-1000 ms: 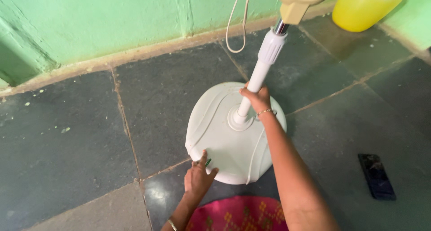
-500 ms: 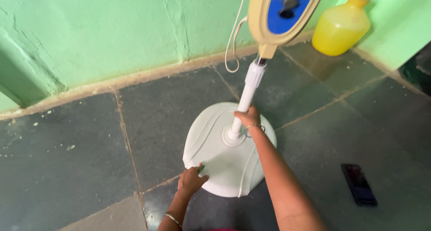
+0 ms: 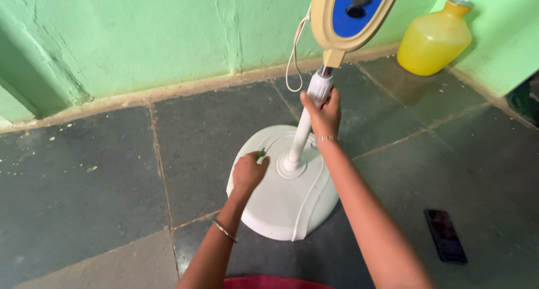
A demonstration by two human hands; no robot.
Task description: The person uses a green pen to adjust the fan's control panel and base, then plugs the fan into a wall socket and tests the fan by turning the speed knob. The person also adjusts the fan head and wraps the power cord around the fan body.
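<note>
The pedestal fan base (image 3: 286, 202), a round white dome, sits on the dark stone floor (image 3: 101, 182) near the green wall (image 3: 140, 36). A white pole (image 3: 300, 137) rises from the centre of the base to a cream control housing (image 3: 351, 14) with a blue panel and dark knobs.

The right hand (image 3: 323, 112) is wrapped around the upper part of the pole, just below the housing, fingers closed on it. A thin bangle shows at that wrist.

The left hand (image 3: 249, 174) rests over the base, just beside the pole foot, fingers curled around a small green-handled tool (image 3: 261, 153); only its tip shows, so its kind cannot be told.

A white cord (image 3: 293, 58) hangs in a loop from the housing. 1 yellow plastic jug (image 3: 435, 39) stands in the corner, well apart from the base. 1 dark phone (image 3: 444, 234) lies flat on the floor to the right of the right forearm.
</note>
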